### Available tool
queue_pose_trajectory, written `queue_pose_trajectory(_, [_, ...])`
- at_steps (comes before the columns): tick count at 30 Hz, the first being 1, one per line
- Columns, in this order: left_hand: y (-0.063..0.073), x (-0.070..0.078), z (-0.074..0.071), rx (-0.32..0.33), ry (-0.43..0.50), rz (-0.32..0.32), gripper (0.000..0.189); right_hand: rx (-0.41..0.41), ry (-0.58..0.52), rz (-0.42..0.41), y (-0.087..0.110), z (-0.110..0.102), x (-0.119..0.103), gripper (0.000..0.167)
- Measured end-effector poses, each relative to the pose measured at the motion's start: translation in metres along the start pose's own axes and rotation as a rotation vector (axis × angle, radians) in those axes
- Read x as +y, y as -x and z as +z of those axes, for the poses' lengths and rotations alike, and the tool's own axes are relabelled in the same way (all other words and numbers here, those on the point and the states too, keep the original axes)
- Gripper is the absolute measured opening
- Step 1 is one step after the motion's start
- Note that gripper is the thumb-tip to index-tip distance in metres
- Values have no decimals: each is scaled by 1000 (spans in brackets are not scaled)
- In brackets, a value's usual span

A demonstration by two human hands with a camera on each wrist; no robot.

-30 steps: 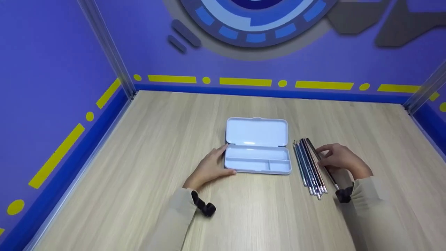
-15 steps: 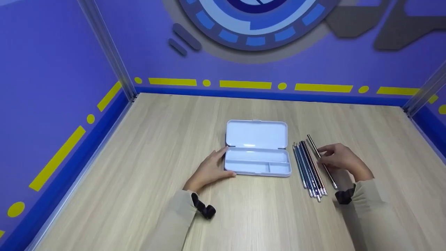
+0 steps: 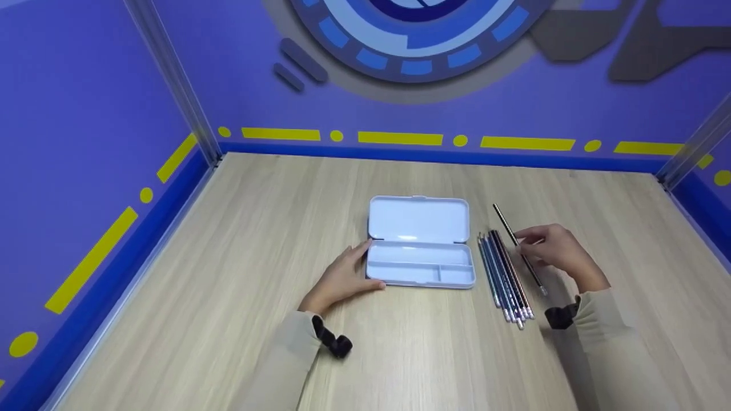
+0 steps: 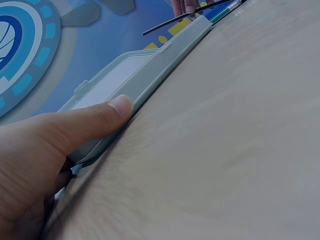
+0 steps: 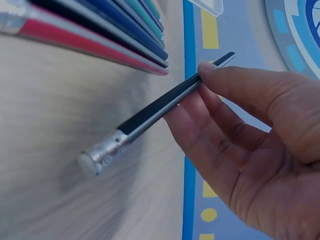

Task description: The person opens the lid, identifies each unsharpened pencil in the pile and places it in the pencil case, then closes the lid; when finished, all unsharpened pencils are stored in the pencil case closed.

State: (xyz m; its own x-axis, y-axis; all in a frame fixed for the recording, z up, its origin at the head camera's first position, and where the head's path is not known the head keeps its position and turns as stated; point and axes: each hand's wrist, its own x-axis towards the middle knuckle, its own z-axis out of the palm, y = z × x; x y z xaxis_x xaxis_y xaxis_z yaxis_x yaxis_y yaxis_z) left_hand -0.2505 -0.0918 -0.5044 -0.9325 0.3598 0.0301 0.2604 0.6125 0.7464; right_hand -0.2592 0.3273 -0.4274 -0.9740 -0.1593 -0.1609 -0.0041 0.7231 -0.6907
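Note:
An opened white pencil case (image 3: 420,253) lies on the table, its lid folded back and its compartments bare. My left hand (image 3: 341,279) grips the case's left end. In the left wrist view, the thumb (image 4: 120,107) lies on the front wall; the other fingers are partly hidden. To the right of the case, my right hand (image 3: 559,254) pinches a dark pencil (image 5: 160,105) between thumb and fingers. Its white eraser end points toward me, and it is tilted above the table. Beside it, several pencils (image 3: 505,279) lie side by side, eraser ends toward me.
The wood-grain table (image 3: 285,228) meets a blue-purple back wall (image 3: 400,111) with yellow markings. Another panel (image 3: 68,142) stands along the left side. A black strap (image 3: 334,341) is on the left wrist, and another black strap (image 3: 562,317) is on the right.
My right hand has drawn the dark pencil away from the bundle's right side and raised it, shifting it slightly farther from me. The left hand and case have stayed in place.

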Motion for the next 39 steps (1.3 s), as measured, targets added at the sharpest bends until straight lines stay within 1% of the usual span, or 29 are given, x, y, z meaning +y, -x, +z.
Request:
queue_pose_trajectory(4, [0, 0, -1, -3, -2, 2, 101, 14, -18, -35, -1, 0, -6, 40])
queue_pose_trajectory(8, [0, 1, 0, -3, -14, -5, 100, 21, -24, -45, -3, 0, -12, 39])
queue_pose_trajectory(12, [0, 1, 0, -3, -19, -4, 99, 26, -13, -51, -6, 0, -19, 39])
queue_pose_trajectory(21, [1, 1, -1, -7, -11, -5, 100, 30, 30, -91, -12, 4, -39, 36])
queue_pose_trajectory(27, [0, 1, -1, 3, -16, 1, 99, 26, 35, -126, -17, 9, -49, 35])
queue_pose_trajectory(34, [0, 2, -1, -5, -8, -12, 98, 10, 62, -144, -24, 17, -61, 32])
queue_pose_trajectory(39, [0, 3, -1, -10, 2, -16, 98, 19, 90, -198, -28, 24, -71, 29])
